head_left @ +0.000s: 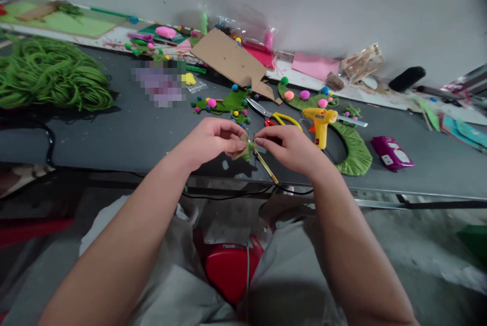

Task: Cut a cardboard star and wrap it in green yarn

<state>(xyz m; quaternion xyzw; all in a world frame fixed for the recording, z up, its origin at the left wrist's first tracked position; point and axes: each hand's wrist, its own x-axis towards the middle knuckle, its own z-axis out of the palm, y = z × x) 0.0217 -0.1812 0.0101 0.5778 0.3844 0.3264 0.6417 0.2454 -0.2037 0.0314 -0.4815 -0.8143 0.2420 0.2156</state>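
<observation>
My left hand (215, 141) is closed, pinching a small cardboard piece (240, 153) partly wound with green yarn (249, 149). Facing it, my right hand (291, 146) has its thumb and forefinger pressed together beside the wound part; whether they grip a yarn strand is too small to see. Just below the fingertips lies a slim yellow cutter knife (269, 170). Beyond my hands are scissors (262, 109) with yellow handles. To the right, a yellow glue gun (321, 125) with a glue stick rests by a ring wrapped in green yarn (355, 151).
A big heap of green yarn (53, 75) covers the left of the table. Green shapes with colourful pompoms (232, 100), a cardboard sheet (230, 55) and a purple packet (391, 153) lie around. A black cable (228, 197) hangs along the front edge, above a red stool (230, 270).
</observation>
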